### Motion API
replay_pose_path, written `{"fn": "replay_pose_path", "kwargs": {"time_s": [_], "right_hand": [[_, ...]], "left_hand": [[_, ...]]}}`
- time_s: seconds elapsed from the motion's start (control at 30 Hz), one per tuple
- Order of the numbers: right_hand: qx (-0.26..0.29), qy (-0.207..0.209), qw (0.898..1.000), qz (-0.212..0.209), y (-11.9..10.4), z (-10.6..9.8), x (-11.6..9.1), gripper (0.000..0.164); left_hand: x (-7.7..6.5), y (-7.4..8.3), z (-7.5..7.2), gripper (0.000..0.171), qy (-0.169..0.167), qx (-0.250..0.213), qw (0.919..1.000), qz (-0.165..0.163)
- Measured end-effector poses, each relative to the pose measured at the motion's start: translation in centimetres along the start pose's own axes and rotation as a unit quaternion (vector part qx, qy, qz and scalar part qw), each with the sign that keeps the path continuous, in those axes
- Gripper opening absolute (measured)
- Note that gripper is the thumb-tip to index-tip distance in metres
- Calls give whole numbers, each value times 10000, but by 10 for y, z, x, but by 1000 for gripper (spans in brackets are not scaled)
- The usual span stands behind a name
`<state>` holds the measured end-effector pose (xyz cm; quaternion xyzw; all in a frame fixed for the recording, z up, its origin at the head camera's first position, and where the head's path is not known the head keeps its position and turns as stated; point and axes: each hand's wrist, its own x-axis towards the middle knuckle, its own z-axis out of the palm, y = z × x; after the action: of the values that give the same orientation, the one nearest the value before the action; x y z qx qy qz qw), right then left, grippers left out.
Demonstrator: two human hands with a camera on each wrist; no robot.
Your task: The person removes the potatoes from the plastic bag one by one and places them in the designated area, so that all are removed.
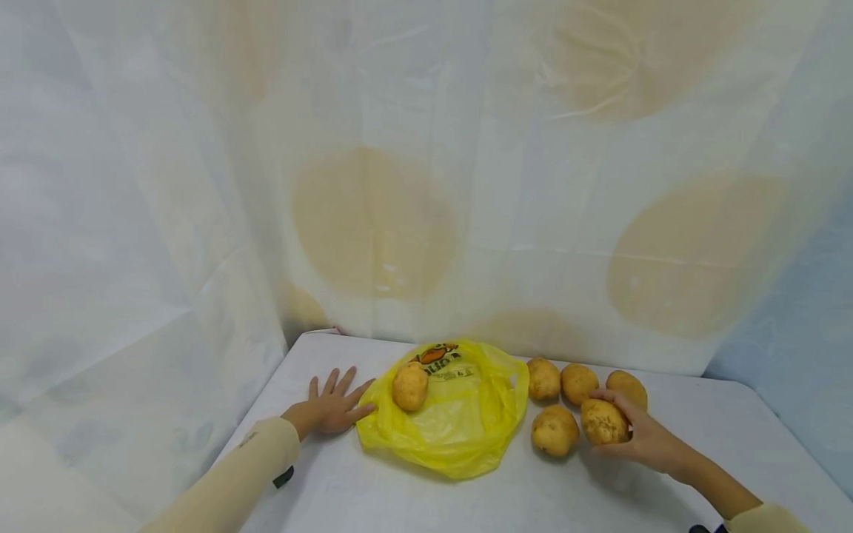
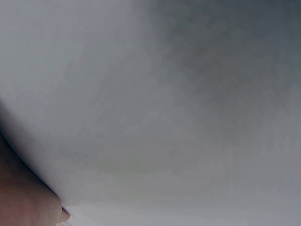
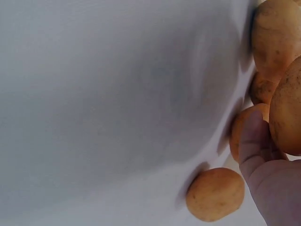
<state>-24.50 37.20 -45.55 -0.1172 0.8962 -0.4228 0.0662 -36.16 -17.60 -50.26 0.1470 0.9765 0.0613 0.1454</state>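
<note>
My right hand (image 1: 643, 440) grips a potato (image 1: 603, 423) between thumb and fingers. In the right wrist view the held potato (image 3: 288, 115) appears at the right edge, with the hand (image 3: 275, 188) beneath it. My left hand (image 1: 333, 411) lies spread flat on the table, its thumb side touching the left edge of a yellow plastic bag (image 1: 460, 437). One potato (image 1: 409, 386) rests on the left part of the bag. Only a bit of the left hand (image 2: 28, 205) shows in the left wrist view, at the lower left corner.
Right of the bag lie more potatoes: one in front (image 1: 555, 431), and a row behind of a left (image 1: 543, 379), a middle (image 1: 579, 383) and a right one (image 1: 628, 386). A white table (image 1: 513, 503) carries everything. A pale spotted curtain (image 1: 493, 222) hangs behind.
</note>
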Motion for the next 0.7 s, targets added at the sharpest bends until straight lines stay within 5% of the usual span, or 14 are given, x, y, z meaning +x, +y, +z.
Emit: {"fn": "replay_pose_path", "kwargs": {"time_s": [0.4,0.7], "right_hand": [[-300,-244,9991,144,24,8,-1,91],[-204,-343,9987,320,20,14,3,93]], "left_hand": [[-1,1,-1,75,-5,11,10000,7],[-3,2,-2,74,3,56,10000,-17]]}}
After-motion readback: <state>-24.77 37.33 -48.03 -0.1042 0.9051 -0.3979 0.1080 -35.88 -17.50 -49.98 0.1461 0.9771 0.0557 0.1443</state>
